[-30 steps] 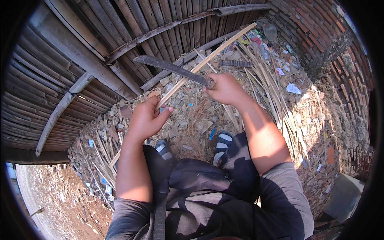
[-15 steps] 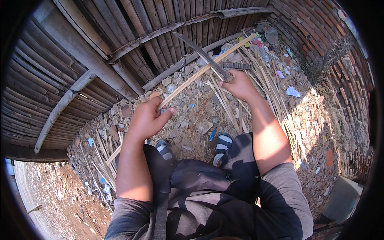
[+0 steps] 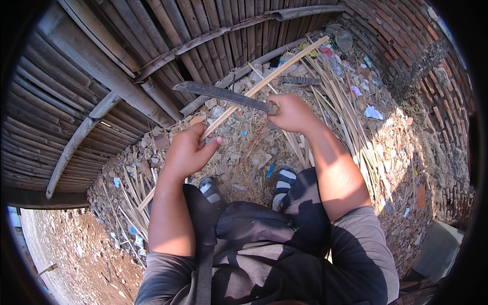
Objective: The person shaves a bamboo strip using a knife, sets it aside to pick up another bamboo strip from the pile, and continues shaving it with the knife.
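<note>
My left hand (image 3: 189, 151) is closed around a long pale bamboo strip (image 3: 280, 69), its thumb stretched along the side. The strip slants from beside my left thigh up to the far right. In my right hand (image 3: 292, 115) is the handle of a machete (image 3: 222, 93) with a dark, slightly curved blade. Pointing left, the blade crosses the strip a short way beyond my left hand; it looks to lie over or against it. My fingers hide most of the machete's handle.
A bamboo slat wall (image 3: 213, 51) stands ahead and left, a brick wall (image 3: 406, 46) at the right. Many split bamboo strips (image 3: 351, 127) lie on the rubble to my right, more strips (image 3: 133, 190) at my left. My sandalled feet (image 3: 283, 184) stand between them.
The machete has swung from pointing up and away to lying nearly crosswise, its tip now further left and nearer. My right hand has come slightly left and nearer. My left hand stays put.
</note>
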A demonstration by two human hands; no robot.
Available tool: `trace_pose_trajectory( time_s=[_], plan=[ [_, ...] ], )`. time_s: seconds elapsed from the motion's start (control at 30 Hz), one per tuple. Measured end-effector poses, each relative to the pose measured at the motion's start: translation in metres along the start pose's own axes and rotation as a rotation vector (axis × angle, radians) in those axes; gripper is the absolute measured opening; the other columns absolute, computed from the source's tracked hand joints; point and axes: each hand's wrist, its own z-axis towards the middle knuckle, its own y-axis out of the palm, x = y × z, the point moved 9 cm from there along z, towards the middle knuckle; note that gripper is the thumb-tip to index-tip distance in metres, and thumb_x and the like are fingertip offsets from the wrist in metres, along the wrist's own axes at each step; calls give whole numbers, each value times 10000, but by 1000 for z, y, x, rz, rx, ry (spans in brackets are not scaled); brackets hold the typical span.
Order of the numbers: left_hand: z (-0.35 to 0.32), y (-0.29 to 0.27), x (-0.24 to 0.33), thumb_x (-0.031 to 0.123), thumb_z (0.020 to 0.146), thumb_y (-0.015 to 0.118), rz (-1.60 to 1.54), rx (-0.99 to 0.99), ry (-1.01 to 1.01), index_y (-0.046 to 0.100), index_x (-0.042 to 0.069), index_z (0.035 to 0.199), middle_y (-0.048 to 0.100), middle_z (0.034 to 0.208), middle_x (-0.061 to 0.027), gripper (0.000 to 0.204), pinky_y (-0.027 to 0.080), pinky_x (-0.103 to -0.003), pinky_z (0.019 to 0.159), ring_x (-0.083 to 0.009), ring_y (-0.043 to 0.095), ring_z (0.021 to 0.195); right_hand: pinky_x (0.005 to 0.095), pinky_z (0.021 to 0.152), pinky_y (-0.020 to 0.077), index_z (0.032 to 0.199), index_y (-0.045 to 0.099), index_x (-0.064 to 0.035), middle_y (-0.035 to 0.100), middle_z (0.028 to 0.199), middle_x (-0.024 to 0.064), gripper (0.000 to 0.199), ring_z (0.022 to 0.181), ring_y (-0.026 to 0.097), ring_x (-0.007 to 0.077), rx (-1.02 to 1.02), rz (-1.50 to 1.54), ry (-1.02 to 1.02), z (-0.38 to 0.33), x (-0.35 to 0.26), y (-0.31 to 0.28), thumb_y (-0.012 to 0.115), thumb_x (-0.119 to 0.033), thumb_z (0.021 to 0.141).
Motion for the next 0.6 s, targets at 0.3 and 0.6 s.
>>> trace_pose_trajectory(
  time_s=[0.3,0.6],
  plan=[
    [-2,-6,-1,385,888,781,-13,-9,-7,646,3,894,565,611,-120,405,453,-394,553,-261,572,547,458,893,546,1166,732,-72,742,1066,218,421,1010,704,412,283,217,107,1,73,-25,808,-306,824],
    [0,0,-7,296,894,800,49,-37,-89,685,16,1011,642,727,-60,324,475,-319,636,-114,566,662,474,945,541,1227,709,-51,734,1081,255,491,1047,717,393,139,90,22,7,20,-6,811,-327,834]
  ],
)
